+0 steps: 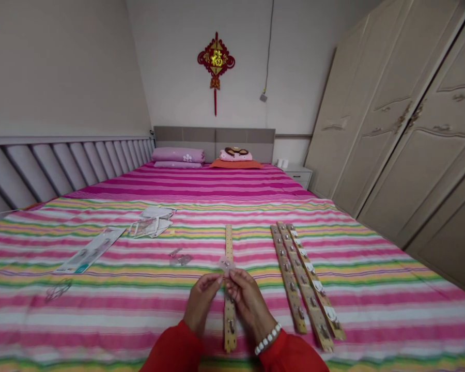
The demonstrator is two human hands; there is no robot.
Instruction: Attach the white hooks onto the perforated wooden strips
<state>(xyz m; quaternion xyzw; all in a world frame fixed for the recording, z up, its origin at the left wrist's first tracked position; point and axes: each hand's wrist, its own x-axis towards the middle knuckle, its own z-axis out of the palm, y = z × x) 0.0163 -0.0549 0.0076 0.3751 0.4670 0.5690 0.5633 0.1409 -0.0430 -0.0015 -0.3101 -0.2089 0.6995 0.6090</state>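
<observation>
Between my fingertips is a small clear plastic piece with a metal part [225,264], perhaps a transparent hook. My left hand [202,300] pinches its near edge from the left. My right hand [251,302], with a white bead bracelet at the wrist, pinches it from the right. Under the hands a narrow wooden strip with holes [229,238] lies lengthwise on the striped sheet. A metal fitting [231,325] sits near its close end; the hands hide part of its middle. Left of it lie several small clear plastic pieces [181,257].
To the right lie three wooden strips [294,268] with metal fittings, the outermost also bearing white pieces [316,285]. At left are a long package card [91,251], white packets [154,222] and a thin wire-like tangle [59,289]. Pillows [178,155] rest by the headboard.
</observation>
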